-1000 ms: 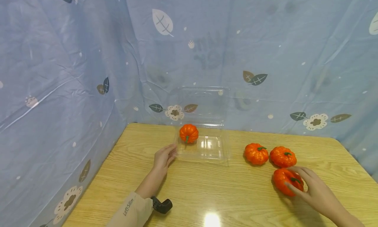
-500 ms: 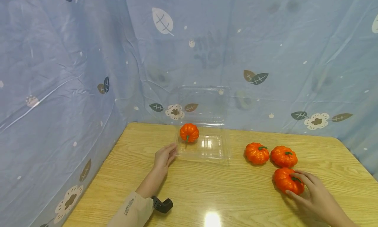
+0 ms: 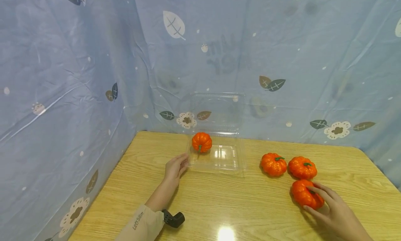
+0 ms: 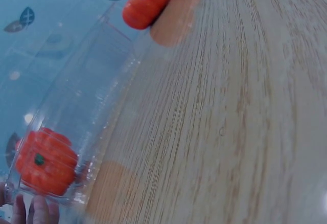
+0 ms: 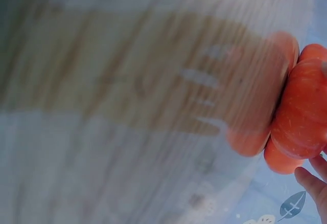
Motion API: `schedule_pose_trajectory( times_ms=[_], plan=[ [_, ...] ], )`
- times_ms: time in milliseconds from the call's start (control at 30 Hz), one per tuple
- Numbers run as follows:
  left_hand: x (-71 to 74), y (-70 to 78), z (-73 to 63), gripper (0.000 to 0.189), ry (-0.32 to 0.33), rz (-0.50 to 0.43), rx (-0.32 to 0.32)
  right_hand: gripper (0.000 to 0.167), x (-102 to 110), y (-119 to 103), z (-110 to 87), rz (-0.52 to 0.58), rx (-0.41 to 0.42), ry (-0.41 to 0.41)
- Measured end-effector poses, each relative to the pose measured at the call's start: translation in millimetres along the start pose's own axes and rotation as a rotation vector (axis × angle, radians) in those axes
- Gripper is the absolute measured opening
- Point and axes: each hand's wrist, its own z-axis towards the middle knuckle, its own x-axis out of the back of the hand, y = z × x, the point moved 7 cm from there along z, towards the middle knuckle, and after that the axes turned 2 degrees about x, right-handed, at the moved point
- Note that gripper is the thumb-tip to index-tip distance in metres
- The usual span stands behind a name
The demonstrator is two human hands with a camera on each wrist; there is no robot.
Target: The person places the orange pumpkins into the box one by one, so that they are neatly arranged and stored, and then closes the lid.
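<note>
My left hand (image 3: 175,167) rests with extended fingers against the left side of a clear plastic clamshell box (image 3: 216,167), whose lid stands raised at the back. Inside the box, at its left, sits an orange toy pumpkin (image 3: 202,142) with a green stem; the left wrist view shows this pumpkin (image 4: 47,161) just beyond the fingertips (image 4: 40,211). At the right, my right hand (image 3: 336,209) holds another orange pumpkin (image 3: 303,192) on the table, thumb at its near side and fingers over its top, partly hiding the stem. Only some fingertips (image 5: 306,179) show in the right wrist view.
Two more orange pumpkins, one left (image 3: 273,164) and one right (image 3: 302,168), lie just behind the held one. A blue patterned curtain (image 3: 282,42) borders the wooden table (image 3: 238,199) at the back and left. A black strap piece (image 3: 174,219) projects from the left wrist.
My right hand's fingers and thumb have settled closer around the nearest pumpkin, which has hardly moved. My left hand stays at the box. The head view has shifted slightly.
</note>
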Motion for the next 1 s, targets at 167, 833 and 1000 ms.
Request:
schedule_pose_trajectory(
  times_ms=[167, 833, 1000],
  plan=[
    [-1.1, 0.0, -0.3, 0.036, -0.011, 0.017, 0.001, 0.063, 0.8, -0.5, -0.1, -0.027, 0.009, 0.008],
    [-2.4, -0.7, 0.0, 0.036, -0.020, -0.003, -0.005, 0.065, -0.1, -8.3, 8.4, -0.111, 0.079, 0.083],
    [-1.6, -2.4, 1.7, 0.036, -0.017, -0.015, 0.002, 0.064, 0.4, -9.3, 8.2, -0.054, 0.121, 0.125]
  ],
)
